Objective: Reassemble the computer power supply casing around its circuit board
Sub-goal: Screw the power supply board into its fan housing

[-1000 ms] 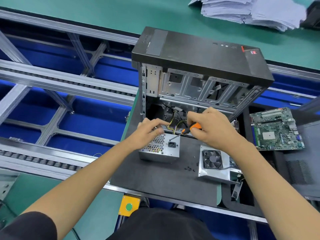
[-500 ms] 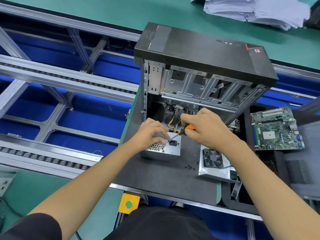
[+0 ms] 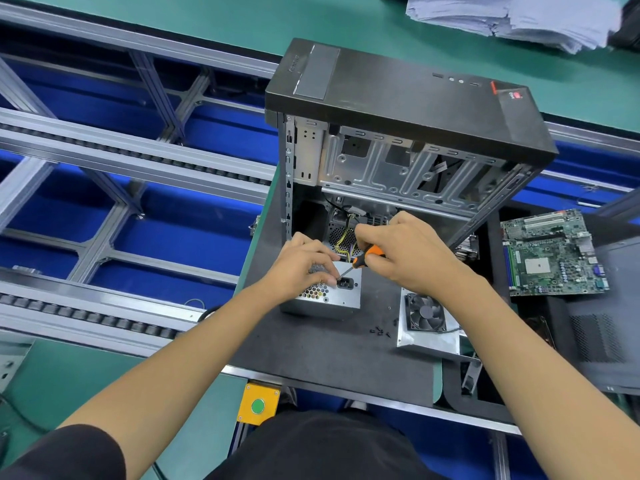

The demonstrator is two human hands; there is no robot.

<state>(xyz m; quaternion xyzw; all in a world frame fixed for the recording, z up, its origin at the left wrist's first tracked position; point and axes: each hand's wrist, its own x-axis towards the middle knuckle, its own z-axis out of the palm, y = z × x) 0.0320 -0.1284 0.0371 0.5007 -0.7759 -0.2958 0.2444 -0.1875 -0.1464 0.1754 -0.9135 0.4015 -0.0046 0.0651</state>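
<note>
Silver power supply (image 3: 323,295) at frame centre, hex-vented top face up.
Left hand (image 3: 301,268) grips it; right hand (image 3: 405,252) holds the orange screwdriver (image 3: 360,259), tip unmoved beside the socket.

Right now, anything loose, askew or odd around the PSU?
Small black screws lie loose on the dark mat, between the power supply and the fan panel, in no tray. The fan panel's right edge overhangs the mat. Nothing looks damaged.
</note>
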